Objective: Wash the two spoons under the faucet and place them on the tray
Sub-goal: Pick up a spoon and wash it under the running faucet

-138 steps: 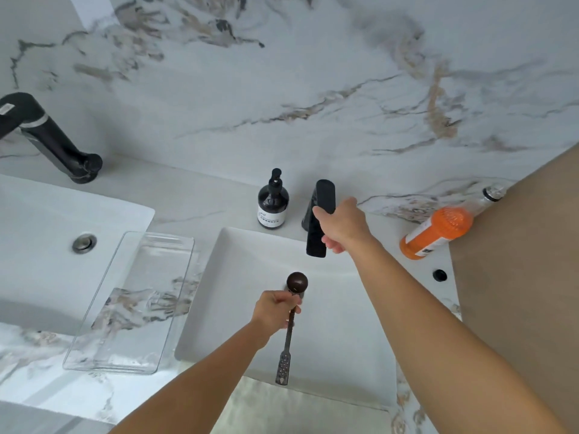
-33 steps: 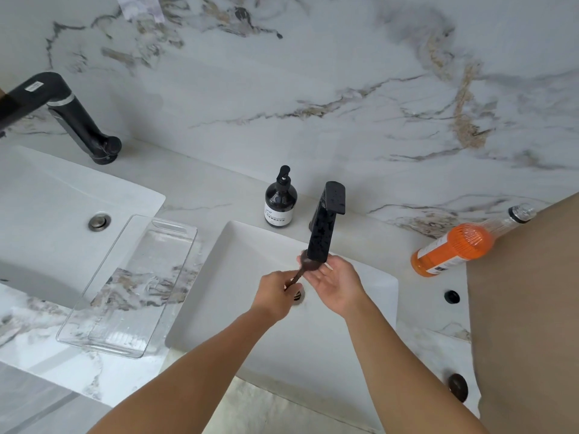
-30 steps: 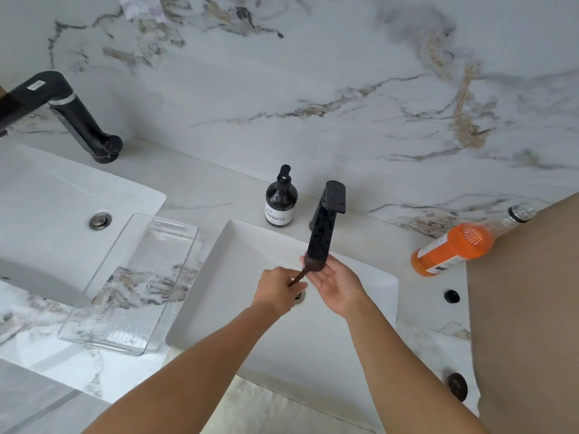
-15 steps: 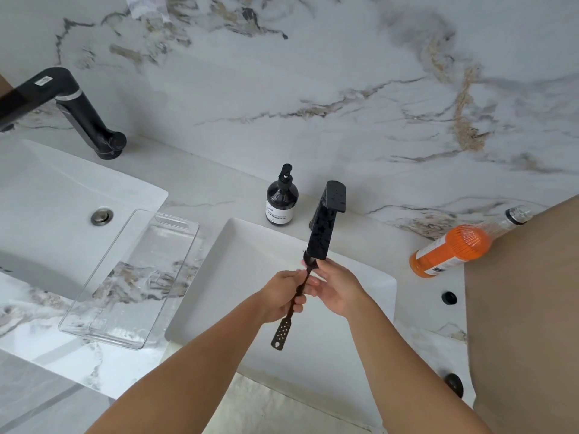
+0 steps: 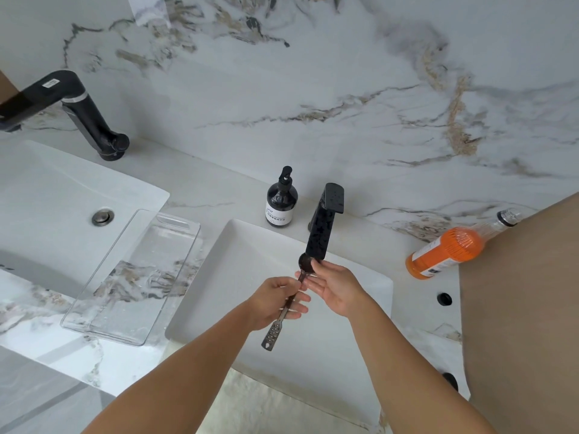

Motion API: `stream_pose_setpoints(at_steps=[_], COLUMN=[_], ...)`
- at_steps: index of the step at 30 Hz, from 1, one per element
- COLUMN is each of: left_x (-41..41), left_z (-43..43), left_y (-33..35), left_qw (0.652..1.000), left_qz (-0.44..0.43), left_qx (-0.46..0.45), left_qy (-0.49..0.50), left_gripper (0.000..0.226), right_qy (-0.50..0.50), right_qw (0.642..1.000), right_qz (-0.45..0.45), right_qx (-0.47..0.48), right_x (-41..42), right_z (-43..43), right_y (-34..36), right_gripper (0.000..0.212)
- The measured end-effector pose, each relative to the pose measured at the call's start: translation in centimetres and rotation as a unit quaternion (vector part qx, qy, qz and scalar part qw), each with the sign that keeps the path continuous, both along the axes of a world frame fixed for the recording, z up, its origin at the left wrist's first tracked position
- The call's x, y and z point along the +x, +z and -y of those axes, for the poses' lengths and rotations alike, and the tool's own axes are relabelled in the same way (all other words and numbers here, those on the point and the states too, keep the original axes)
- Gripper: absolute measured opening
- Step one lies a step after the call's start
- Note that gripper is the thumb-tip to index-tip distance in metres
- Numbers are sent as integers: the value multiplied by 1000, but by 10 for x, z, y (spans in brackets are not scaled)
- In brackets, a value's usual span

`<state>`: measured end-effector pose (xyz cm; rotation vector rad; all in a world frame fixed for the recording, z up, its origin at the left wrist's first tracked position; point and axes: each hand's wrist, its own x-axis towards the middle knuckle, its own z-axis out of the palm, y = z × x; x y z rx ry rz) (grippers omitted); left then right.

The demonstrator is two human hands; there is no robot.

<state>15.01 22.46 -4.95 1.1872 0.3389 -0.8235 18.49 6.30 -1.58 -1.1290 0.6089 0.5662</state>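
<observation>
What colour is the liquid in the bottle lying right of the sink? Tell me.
Orange, seen in the head view: the bottle has a clear neck and black cap.

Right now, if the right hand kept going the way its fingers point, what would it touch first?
The right hand points up and left. First in line is likely the round dark bowl of the long-handled spoon, at its fingertips under the black faucet spout. Contact is hard to judge.

Two bare forearms and hands, seen from a head-worn camera.

Both arms enter from the lower edge, uncovered along their whole visible length: no sleeve, watch, ring or glove shows. The left hand (image 5: 275, 303) and right hand (image 5: 336, 291) have short, unpainted nails; the right palm looks glossy with wetness.
</observation>
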Motion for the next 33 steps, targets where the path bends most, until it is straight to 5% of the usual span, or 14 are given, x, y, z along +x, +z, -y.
stream_pose_setpoints(at_steps=[3, 6, 8, 11, 16, 18, 21, 24, 27, 33], left_x=[0, -2, -5, -11, -21, -26, -35, -47, -56, -40], left_z=[11, 15, 15, 13, 8, 6, 3, 0, -3, -5], left_y=[5, 8, 11, 15, 18, 18, 19, 19, 23, 58], left_qw=[998, 997, 996, 995, 993, 993, 994, 998, 998, 989], left_qz=[6, -1, -2, -2, 6, 11, 19, 38, 66, 139], left_qx=[21, 30, 44, 65, 80, 87, 77, 44, 7, -52], left_qy=[55, 76, 77, 74, 86, 83, 71, 37, 0, -13], left_gripper=[23, 26, 26, 25, 25, 26, 25, 22, 21, 22], right_qy=[15, 7, 115, 294, 376, 324, 92, 24, 24, 12], right_qw=[974, 837, 749, 651, 600, 638, 788, 966, 998, 988], right_qz=[57, 270, 387, 405, 352, 354, 255, 51, 37, 152], right_qx=[-218, -475, -525, -571, -612, -602, -553, -251, -49, -26], right_x=[2, 10, 16, 20, 14, 4, -20, -54, -78, -65], right_z=[3, 13, 11, 3, 3, 2, 2, -3, -5, 4], right_y=[22, 59, 80, 94, 88, 81, 64, 41, 34, 68], right_gripper=[41, 53, 60, 60, 64, 64, 32, 14, 15, 29])
